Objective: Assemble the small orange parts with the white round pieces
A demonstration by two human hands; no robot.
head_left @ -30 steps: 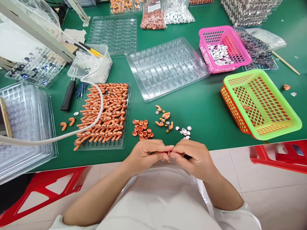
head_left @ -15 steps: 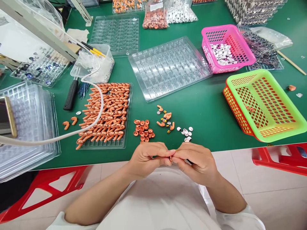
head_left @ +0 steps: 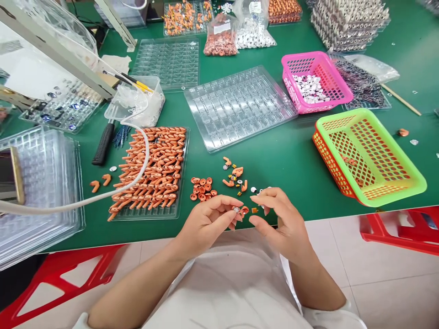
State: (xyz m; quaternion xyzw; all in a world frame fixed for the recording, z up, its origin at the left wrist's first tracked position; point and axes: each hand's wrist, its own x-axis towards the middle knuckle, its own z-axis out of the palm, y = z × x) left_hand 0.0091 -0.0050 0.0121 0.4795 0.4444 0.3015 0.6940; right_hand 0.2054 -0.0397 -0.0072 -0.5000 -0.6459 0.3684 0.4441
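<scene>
My left hand (head_left: 216, 218) is closed on a small orange earbud shell (head_left: 244, 210), which has a round silvery part at its near side. My right hand (head_left: 279, 217) is open just right of it, thumb and forefinger apart. In the gap between the hands shows a little yellow piece (head_left: 254, 210); whether it lies on the table or hangs from the shell I cannot tell. Beyond the left fingers lie several orange caps (head_left: 203, 186). Stemmed orange shells (head_left: 238, 171) with small yellow and silvery parts lie past the hands. White discs (head_left: 254, 189) are partly covered by my right hand.
A clear tray full of orange earbud shells (head_left: 151, 169) is at left, crossed by a white hose (head_left: 85, 196). A bare clear tray (head_left: 240, 109) lies ahead. To the right stand a pink basket (head_left: 317, 107) of white discs and a green basket (head_left: 394, 196).
My hands were pinching together on a small part; now they have parted. The right hand has opened, and the orange shell shows in the left fingers. The camera view has shifted slightly.
</scene>
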